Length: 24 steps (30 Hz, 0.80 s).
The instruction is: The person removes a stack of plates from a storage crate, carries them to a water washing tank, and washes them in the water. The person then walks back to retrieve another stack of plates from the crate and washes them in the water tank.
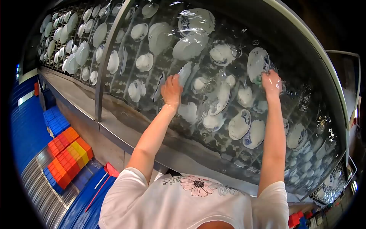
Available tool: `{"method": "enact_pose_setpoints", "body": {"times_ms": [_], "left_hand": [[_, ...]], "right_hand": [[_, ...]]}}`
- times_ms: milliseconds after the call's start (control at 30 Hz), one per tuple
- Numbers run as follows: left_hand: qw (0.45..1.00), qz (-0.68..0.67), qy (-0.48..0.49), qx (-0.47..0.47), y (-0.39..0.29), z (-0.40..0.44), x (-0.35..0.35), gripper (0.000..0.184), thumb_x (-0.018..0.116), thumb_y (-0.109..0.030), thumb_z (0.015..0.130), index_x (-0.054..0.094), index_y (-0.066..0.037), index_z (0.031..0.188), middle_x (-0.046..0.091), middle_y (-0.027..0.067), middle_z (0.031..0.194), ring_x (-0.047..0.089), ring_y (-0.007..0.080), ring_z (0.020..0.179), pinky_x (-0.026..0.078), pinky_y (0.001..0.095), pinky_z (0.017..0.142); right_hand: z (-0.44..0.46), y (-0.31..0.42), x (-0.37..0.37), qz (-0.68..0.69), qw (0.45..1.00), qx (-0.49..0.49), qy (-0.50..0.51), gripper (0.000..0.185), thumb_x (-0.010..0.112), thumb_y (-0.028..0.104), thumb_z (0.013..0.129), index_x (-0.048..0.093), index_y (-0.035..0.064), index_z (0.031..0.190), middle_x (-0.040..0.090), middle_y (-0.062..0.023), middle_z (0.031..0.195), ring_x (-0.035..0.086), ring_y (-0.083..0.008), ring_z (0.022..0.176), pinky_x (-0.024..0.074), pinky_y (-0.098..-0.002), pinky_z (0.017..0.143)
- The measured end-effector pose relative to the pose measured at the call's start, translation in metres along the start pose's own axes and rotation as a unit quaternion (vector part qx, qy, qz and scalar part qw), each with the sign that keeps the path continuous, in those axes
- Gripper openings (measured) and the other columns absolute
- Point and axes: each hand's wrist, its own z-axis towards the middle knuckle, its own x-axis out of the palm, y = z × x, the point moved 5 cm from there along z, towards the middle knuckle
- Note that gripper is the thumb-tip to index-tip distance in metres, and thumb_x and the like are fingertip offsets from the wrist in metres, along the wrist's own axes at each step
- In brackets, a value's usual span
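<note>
In the water of a long metal tank, my left hand (171, 91) is closed on the lower end of a white plate (185, 74) that stands nearly on edge. Farther right, my right hand (272, 82) grips the lower right rim of an oval white plate with a dark pattern (258, 65). Its fingertips are partly hidden by rippling water. Between my hands lie several white dishes under water, among them a small bowl (246, 96) and a tilted oval dish (221, 98). Two patterned plates (239, 124) rest below them, nearer to my body.
The tank's metal edge (126, 144) runs in front of my body. A metal bar (103, 72) crosses the tank at the left, with racked plates (82, 53) beyond it. Orange crates (68, 164) and a red dustpan (111, 170) are on the lower left. More dishes crowd the right end.
</note>
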Motion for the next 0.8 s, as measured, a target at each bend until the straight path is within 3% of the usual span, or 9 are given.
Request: {"method": "enact_pose_setpoints", "body": {"times_ms": [167, 233, 300, 433, 500, 533, 633, 667, 800], "left_hand": [[0.997, 0.079, 0.027, -0.006, -0.005, 0.006, 0.011, 0.045, 0.063, -0.014, 0.057, 0.044, -0.010, 0.098, 0.047, 0.0060, 0.097, 0.046, 0.0231, 0.091, 0.039, 0.0348, 0.068], [0.998, 0.070, 0.002, 0.007, -0.012, 0.010, -0.001, 0.047, 0.064, -0.015, 0.055, 0.045, -0.009, 0.098, 0.047, 0.0064, 0.096, 0.047, 0.0231, 0.090, 0.038, 0.0354, 0.068], [0.994, 0.076, -0.062, 0.051, -0.018, 0.011, -0.011, 0.047, 0.065, -0.017, 0.052, 0.045, -0.008, 0.094, 0.048, 0.0071, 0.092, 0.046, 0.0232, 0.088, 0.038, 0.0375, 0.068], [0.997, 0.072, -0.010, 0.020, -0.004, 0.000, -0.018, 0.043, 0.065, -0.015, 0.050, 0.045, -0.008, 0.087, 0.047, 0.0080, 0.088, 0.047, 0.0252, 0.086, 0.038, 0.0376, 0.067], [0.999, 0.020, 0.034, -0.036, 0.009, -0.013, -0.022, 0.038, 0.064, -0.013, 0.049, 0.043, -0.008, 0.081, 0.047, 0.0084, 0.087, 0.047, 0.0266, 0.083, 0.038, 0.0374, 0.065], [1.000, -0.016, -0.013, -0.021, 0.013, -0.019, -0.026, 0.034, 0.064, -0.013, 0.051, 0.043, -0.008, 0.077, 0.049, 0.0072, 0.078, 0.050, 0.0259, 0.072, 0.040, 0.0359, 0.058], [0.986, -0.154, 0.036, -0.049, 0.010, -0.034, -0.040, 0.031, 0.063, -0.011, 0.055, 0.043, -0.005, 0.078, 0.051, 0.0085, 0.070, 0.051, 0.0267, 0.061, 0.042, 0.0319, 0.054], [0.979, -0.201, -0.008, 0.017, 0.003, -0.037, -0.047, 0.027, 0.063, -0.011, 0.060, 0.044, -0.005, 0.078, 0.052, 0.0076, 0.066, 0.052, 0.0240, 0.055, 0.042, 0.0281, 0.051], [0.949, -0.311, -0.029, -0.045, -0.019, -0.028, -0.058, 0.027, 0.063, -0.013, 0.064, 0.045, -0.005, 0.083, 0.053, 0.0093, 0.068, 0.053, 0.0186, 0.057, 0.042, 0.0271, 0.054]], "right_hand": [[0.019, 0.003, 0.050, -0.028, 0.998, 0.013, 0.055, 0.032, 0.045, 0.030, 0.072, 0.056, 0.0067, 0.091, 0.057, -0.0167, 0.091, 0.054, -0.0312, 0.087, 0.0426, -0.0391, 0.075], [0.051, -0.021, 0.130, -0.137, 0.981, -0.134, 0.028, 0.042, 0.043, 0.040, 0.075, 0.053, 0.0075, 0.099, 0.052, -0.0113, 0.105, 0.050, -0.0287, 0.096, 0.0410, -0.0360, 0.079], [0.007, 0.031, 0.058, -0.058, 0.988, 0.051, 0.136, 0.048, 0.044, 0.046, 0.073, 0.052, 0.0077, 0.102, 0.051, -0.0088, 0.108, 0.047, -0.0277, 0.099, 0.0404, -0.0342, 0.081], [-0.021, 0.030, 0.052, -0.023, 0.990, -0.056, 0.127, 0.054, 0.048, 0.049, 0.072, 0.052, 0.0047, 0.102, 0.051, -0.0137, 0.106, 0.047, -0.0298, 0.099, 0.0393, -0.0343, 0.081], [-0.036, 0.022, 0.048, 0.161, 0.977, 0.004, 0.141, 0.057, 0.050, 0.048, 0.071, 0.052, -0.0014, 0.100, 0.051, -0.0208, 0.102, 0.047, -0.0338, 0.098, 0.0379, -0.0356, 0.081], [-0.037, 0.001, 0.067, 0.241, 0.967, -0.055, 0.060, 0.060, 0.052, 0.047, 0.071, 0.052, -0.0070, 0.096, 0.051, -0.0269, 0.097, 0.047, -0.0360, 0.096, 0.0372, -0.0364, 0.081], [-0.068, -0.015, 0.060, 0.265, 0.964, 0.004, 0.008, 0.062, 0.053, 0.047, 0.070, 0.051, -0.0086, 0.097, 0.051, -0.0268, 0.097, 0.049, -0.0348, 0.095, 0.0367, -0.0353, 0.081], [-0.076, -0.021, 0.063, 0.267, 0.964, 0.003, 0.009, 0.062, 0.053, 0.047, 0.070, 0.051, -0.0086, 0.097, 0.051, -0.0268, 0.097, 0.049, -0.0348, 0.095, 0.0367, -0.0353, 0.081], [-0.099, -0.042, 0.082, 0.289, 0.953, 0.041, 0.080, 0.061, 0.055, 0.044, 0.071, 0.050, -0.0090, 0.100, 0.052, -0.0248, 0.099, 0.049, -0.0329, 0.096, 0.0356, -0.0336, 0.083]]}}
